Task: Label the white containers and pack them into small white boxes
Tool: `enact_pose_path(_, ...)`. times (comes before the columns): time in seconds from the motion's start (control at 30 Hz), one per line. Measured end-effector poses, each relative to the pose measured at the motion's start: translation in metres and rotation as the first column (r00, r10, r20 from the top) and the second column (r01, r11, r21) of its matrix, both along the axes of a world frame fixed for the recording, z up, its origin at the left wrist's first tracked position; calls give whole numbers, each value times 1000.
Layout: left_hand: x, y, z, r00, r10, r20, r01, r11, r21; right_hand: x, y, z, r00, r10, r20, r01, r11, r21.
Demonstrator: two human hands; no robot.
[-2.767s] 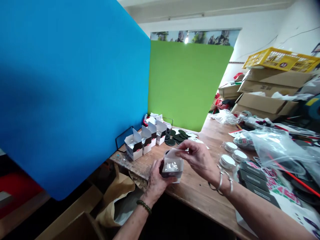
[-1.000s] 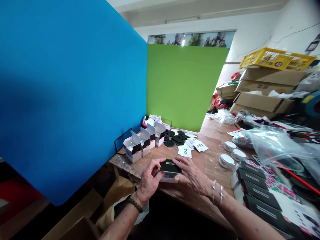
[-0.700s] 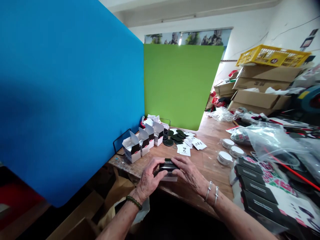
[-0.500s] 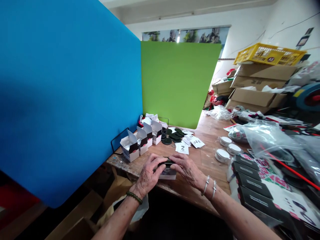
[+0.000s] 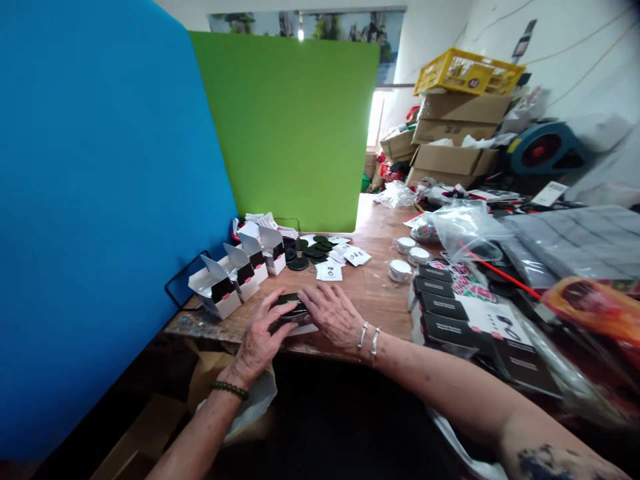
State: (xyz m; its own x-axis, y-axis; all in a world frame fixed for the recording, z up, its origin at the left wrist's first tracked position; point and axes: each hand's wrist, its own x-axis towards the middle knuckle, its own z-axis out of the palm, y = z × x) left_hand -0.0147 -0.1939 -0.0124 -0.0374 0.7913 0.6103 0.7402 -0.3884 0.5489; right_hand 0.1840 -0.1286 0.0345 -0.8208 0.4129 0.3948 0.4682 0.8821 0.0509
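Observation:
A small box (image 5: 291, 304) with a black top and pale lower side stands at the front of the wooden table, its flap closed. My left hand (image 5: 260, 333) grips it from the left, thumb on the near side and fingers over the top. Curled over its right end is my right hand (image 5: 333, 317), which hides that part. Left of my hands, several open white-and-black boxes (image 5: 229, 300) stand in a row with their lids up. Behind them lie black discs (image 5: 299, 264) and printed cards (image 5: 329, 271).
Closed black-topped boxes (image 5: 445, 327) line the right side, near white round pieces (image 5: 400, 270) and clear plastic bags (image 5: 465, 230). Blue (image 5: 100, 200) and green (image 5: 295, 133) panels border the table. Cartons (image 5: 450, 160) with a yellow crate (image 5: 467, 72) stack at the back right.
The view has swung right, so everything sits further left. My right hand has shifted to cover more of the box's right end; the left keeps its grip.

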Motion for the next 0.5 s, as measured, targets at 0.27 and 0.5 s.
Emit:
enact_pose_path(0.27, 8, 2, 4, 1000, 19, 2, -19, 999, 42, 24, 19, 25, 999, 24, 28, -20, 988, -154)
enact_pose_path(0.5, 108, 55, -4, 979, -196, 48, 189, 975, 118, 127, 129, 70, 829, -448, 334, 524, 831, -185)
